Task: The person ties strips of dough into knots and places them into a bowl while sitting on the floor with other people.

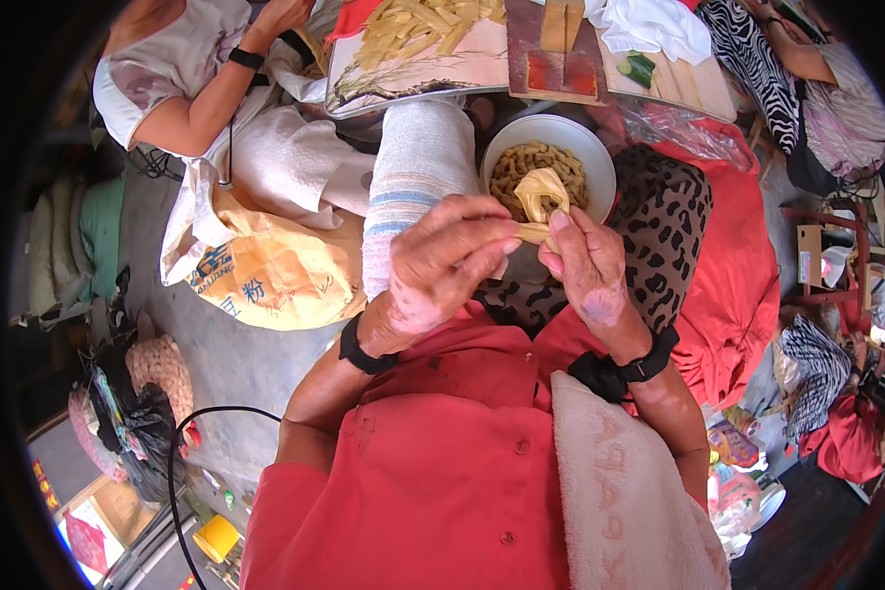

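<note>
Between my two hands a pale yellow, pliable strip (542, 190) is looped, probably a bean-curd strip. My left hand (450, 258) pinches its stretched end between thumb and fingers. My right hand (586, 265) grips the strip beneath the loop with thumb and forefinger. Just beyond the hands stands a white bowl (603, 158) holding many short, knotted yellow pieces (516, 166). A striped towel (413, 177) covers the leg beside the bowl. Flat yellow strips (428, 29) are piled on a patterned board (479, 74) farther off.
Past the bowl are a wooden block (562, 26) on a reddish board (518, 70), a white cloth (653, 29) and a green piece (638, 68) on a pale board. A person (192, 81) sits close at the left, above a printed sack (287, 280); others sit at the right.
</note>
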Demonstrator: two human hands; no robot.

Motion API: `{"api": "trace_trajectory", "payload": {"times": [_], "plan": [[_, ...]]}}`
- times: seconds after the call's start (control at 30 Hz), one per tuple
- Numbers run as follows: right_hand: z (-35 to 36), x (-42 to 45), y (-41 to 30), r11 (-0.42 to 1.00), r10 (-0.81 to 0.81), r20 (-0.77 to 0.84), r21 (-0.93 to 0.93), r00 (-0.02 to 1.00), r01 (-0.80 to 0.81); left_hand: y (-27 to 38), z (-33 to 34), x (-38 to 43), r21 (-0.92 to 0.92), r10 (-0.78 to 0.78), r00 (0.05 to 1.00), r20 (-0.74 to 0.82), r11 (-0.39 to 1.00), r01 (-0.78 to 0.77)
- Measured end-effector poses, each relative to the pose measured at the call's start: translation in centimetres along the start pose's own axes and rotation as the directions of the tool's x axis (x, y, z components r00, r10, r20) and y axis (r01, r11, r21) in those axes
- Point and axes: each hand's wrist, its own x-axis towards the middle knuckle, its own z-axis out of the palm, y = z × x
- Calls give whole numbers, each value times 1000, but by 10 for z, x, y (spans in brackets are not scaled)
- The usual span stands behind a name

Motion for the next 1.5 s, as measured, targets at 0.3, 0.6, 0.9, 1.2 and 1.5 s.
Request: {"api": "trace_trajectory", "payload": {"times": [0.3, 0.6, 0.9, 1.2, 1.5], "plan": [[3, 0, 3, 973, -198, 56, -109, 979, 203, -15, 5, 11, -681, -607, 782, 143, 513, 523], [4, -3, 8, 945, -243, 58, -211, 968, 250, -6, 16, 7, -571, -577, 791, 203, 586, 575], [6, -7, 2, 916, -276, 73, -281, 958, 285, 3, 15, 7, -599, -388, 904, 180, 685, 413], [11, -9, -8, 913, -259, 102, -297, 960, 278, 3, 3, 6, -825, -371, 852, 371, 289, 485], [3, 0, 10, 465, -654, 250, -612, 714, 640, 1, 9, 8, -748, -388, 898, 207, 528, 401]]}}
